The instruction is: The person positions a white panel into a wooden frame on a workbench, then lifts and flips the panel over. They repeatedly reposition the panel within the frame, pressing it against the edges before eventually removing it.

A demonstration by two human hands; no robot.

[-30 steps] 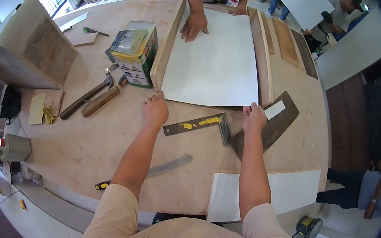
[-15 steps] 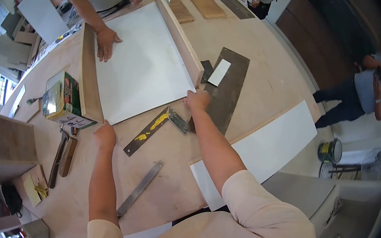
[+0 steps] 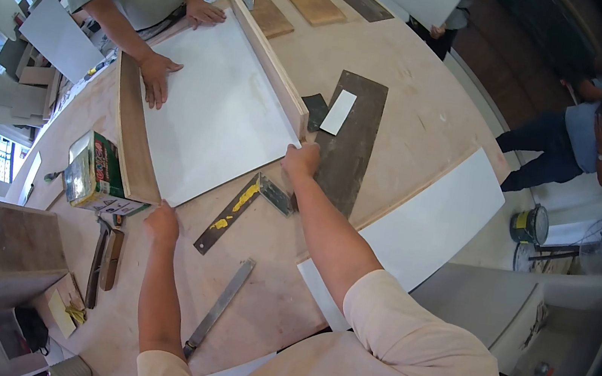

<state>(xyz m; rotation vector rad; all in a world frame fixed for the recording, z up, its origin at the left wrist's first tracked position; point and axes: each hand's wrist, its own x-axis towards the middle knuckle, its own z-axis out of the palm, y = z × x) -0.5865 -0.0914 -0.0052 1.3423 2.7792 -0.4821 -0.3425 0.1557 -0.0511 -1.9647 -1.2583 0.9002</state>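
Observation:
A white panel (image 3: 212,112) lies between two upright wooden boards, the left board (image 3: 129,127) and the right board (image 3: 271,66). My left hand (image 3: 162,223) is closed at the panel's near left corner, by the end of the left board; its fingertips are partly hidden. At the near right corner, my right hand (image 3: 300,160) grips the panel's edge close to the right board's end. Across from me, a co-worker's hand (image 3: 156,78) presses flat on the panel, and their other hand (image 3: 204,12) rests at its far edge.
A square tin (image 3: 101,173) stands against the left board. A yellow-stained try square (image 3: 233,209), a metal strip (image 3: 219,306) and a hammer (image 3: 97,264) lie nearby. To the right are a dark board (image 3: 351,153) carrying a small white piece (image 3: 338,112), and a white sheet (image 3: 426,220).
The co-worker's hand on the far side has come down onto the panel's far edge. The panel and boards appear slightly further left in view. Both my hands keep to the same corners.

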